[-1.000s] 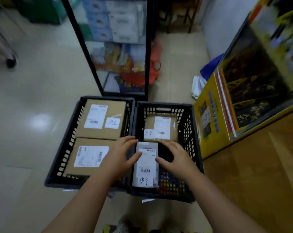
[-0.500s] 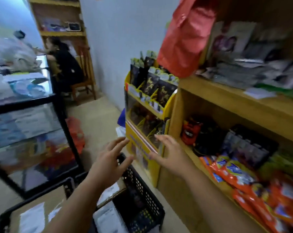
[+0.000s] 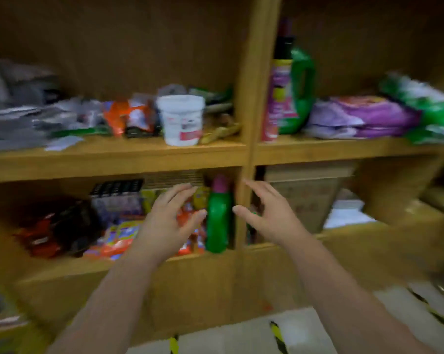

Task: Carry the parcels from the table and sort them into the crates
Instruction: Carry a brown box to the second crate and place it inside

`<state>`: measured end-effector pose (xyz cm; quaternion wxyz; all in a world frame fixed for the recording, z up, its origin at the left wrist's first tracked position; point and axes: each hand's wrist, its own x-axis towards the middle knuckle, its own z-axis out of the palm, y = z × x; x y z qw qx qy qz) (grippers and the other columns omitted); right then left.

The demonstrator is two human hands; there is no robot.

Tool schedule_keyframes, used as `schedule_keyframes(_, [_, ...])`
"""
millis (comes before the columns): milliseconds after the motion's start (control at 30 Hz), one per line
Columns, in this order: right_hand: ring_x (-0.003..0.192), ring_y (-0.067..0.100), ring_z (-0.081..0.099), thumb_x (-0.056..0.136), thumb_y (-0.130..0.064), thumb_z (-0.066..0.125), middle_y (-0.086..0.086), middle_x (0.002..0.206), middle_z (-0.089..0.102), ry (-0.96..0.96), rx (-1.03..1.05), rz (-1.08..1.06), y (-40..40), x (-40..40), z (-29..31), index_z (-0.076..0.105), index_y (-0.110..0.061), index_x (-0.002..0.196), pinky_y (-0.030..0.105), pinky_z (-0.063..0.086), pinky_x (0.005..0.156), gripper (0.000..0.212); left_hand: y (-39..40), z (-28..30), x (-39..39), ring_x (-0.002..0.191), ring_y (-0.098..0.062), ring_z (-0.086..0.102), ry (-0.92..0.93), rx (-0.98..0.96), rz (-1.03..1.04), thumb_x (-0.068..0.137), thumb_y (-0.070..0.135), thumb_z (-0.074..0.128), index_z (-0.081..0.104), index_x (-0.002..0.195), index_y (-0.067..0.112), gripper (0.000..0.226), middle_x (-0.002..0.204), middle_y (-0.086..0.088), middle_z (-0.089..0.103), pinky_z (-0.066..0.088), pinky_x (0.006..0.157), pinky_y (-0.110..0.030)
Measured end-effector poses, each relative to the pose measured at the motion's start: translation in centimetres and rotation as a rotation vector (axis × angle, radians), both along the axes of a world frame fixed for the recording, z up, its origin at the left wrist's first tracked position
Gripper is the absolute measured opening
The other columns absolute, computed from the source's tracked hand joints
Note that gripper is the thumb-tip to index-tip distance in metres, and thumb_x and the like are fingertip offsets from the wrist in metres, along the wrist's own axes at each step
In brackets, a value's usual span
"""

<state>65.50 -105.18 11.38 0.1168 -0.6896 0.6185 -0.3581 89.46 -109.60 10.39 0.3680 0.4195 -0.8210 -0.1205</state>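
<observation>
Both empty hands, left hand [image 3: 164, 221] and right hand [image 3: 269, 215], hover apart before wooden shelf [image 3: 119, 159].

A wooden shelf [image 3: 119, 154] carries a white tub [image 3: 181, 118], blurred packets [image 3: 129, 116], a green jug [image 3: 301, 90] and purple bags [image 3: 363, 116]. The lower board [image 3: 62, 270] holds a green bottle [image 3: 218, 218] and what look like snack packs [image 3: 113, 241].

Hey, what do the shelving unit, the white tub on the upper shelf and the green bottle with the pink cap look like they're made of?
Shelving unit: wood or wood-look board, honey-yellow with faint grain and a smooth finish.
White tub: probably plastic, an opaque matte white wall with a printed label.
Green bottle: likely glossy plastic, with a uniform bright green body and a pink cap; motion blur leaves the details uncertain.
</observation>
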Motion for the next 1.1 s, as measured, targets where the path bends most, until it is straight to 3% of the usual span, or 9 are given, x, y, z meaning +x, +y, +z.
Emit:
schedule_keyframes(100, [0.132, 0.006, 0.041, 0.087, -0.051, 0.068, -0.007, 0.144, 0.045, -0.023, -0.018, -0.240, 6.6, -11.9, -0.1, 0.047, -0.028, 0.145, 0.020, 0.031, 0.108, 0.066, 1.4, 0.4, -12.9, 0.129, -0.011, 0.045, -0.003, -0.007, -0.209, 0.081, 0.064, 0.047, 0.057, 0.133, 0.021, 0.068, 0.139, 0.004, 0.050, 0.031, 0.112, -0.029])
schedule_keyframes(200, [0.129, 0.004, 0.042, 0.087, -0.052, 0.068, -0.014, 0.139, 0.046, -0.064, -0.039, -0.459, 15.6, -23.1, -0.7, 0.050, -0.032, 0.141, 0.030, 0.040, 0.107, 0.060, 5.7, 0.6, -26.5, 0.129, -0.006, 0.042, -0.005, 0.002, -0.409, 0.079, 0.067, 0.045, 0.055, 0.134, 0.025, 0.071, 0.139, 0.010, 0.047, 0.029, 0.111, -0.024])
schedule_keyframes(300, [0.131, 0.003, 0.040, 0.087, -0.058, 0.063, -0.017, 0.139, 0.044, -0.077, 0.010, -0.668, 25.4, -32.4, -1.0, 0.049, -0.037, 0.140, 0.028, 0.037, 0.108, 0.059, 11.8, 0.3, -39.3, 0.128, -0.002, 0.039, 0.000, 0.012, -0.629, 0.080, 0.066, 0.045, 0.054, 0.134, 0.025, 0.069, 0.137, 0.016, 0.044, 0.023, 0.107, -0.014])
schedule_keyframes(467, [0.125, 0.001, 0.040, 0.089, -0.055, 0.063, -0.014, 0.142, 0.044, -0.083, 0.014, -0.973, 40.7, -43.6, -2.4, 0.047, -0.036, 0.142, 0.028, 0.037, 0.108, 0.059, 23.1, -1.2, -56.8, 0.132, -0.006, 0.037, -0.002, 0.073, -0.922, 0.082, 0.063, 0.051, 0.053, 0.135, 0.028, 0.064, 0.142, 0.011, 0.045, 0.027, 0.109, -0.025])
schedule_keyframes(633, [0.129, 0.012, 0.044, 0.087, -0.058, 0.063, -0.008, 0.145, 0.044, -0.135, 0.041, -1.233, 53.0, -49.8, -3.0, 0.045, -0.038, 0.143, 0.040, 0.044, 0.107, 0.063, 33.8, -1.8, -68.6, 0.137, -0.008, 0.032, -0.062, 0.108, -1.172, 0.087, 0.061, 0.052, 0.046, 0.140, 0.033, 0.061, 0.146, 0.013, 0.039, 0.030, 0.114, -0.037])
schedule_keyframes(767, [0.133, 0.013, 0.041, 0.085, -0.058, 0.064, -0.008, 0.148, 0.042, -0.167, 0.054, -1.362, 59.3, -53.5, -4.5, 0.043, -0.038, 0.145, 0.044, 0.043, 0.109, 0.067, 40.3, -2.8, -75.9, 0.139, -0.004, 0.028, -0.118, 0.061, -1.297, 0.087, 0.068, 0.046, 0.041, 0.143, 0.035, 0.065, 0.149, 0.015, 0.035, 0.028, 0.114, -0.033])
schedule_keyframes(867, [0.129, 0.009, 0.043, 0.086, -0.055, 0.066, -0.010, 0.143, 0.046, -0.182, 0.076, -1.426, 62.8, -56.4, -6.2, 0.046, -0.034, 0.144, 0.040, 0.043, 0.108, 0.065, 44.3, -4.3, -80.3, 0.137, -0.004, 0.027, -0.159, 0.081, -1.353, 0.091, 0.051, 0.056, 0.041, 0.144, 0.031, 0.059, 0.149, 0.015, 0.034, 0.021, 0.109, -0.022])
schedule_keyframes(1100, [0.136, 0.011, 0.040, 0.089, -0.049, 0.068, -0.007, 0.144, 0.047, -0.176, 0.142, -1.557, 68.8, -67.6, -9.4, 0.048, -0.027, 0.144, 0.025, 0.032, 0.111, 0.062, 49.9, -8.1, -92.9, 0.136, -0.008, 0.031, -0.199, 0.140, -1.416, 0.092, 0.045, 0.058, 0.043, 0.143, 0.027, 0.056, 0.147, 0.011, 0.038, 0.024, 0.108, -0.023])
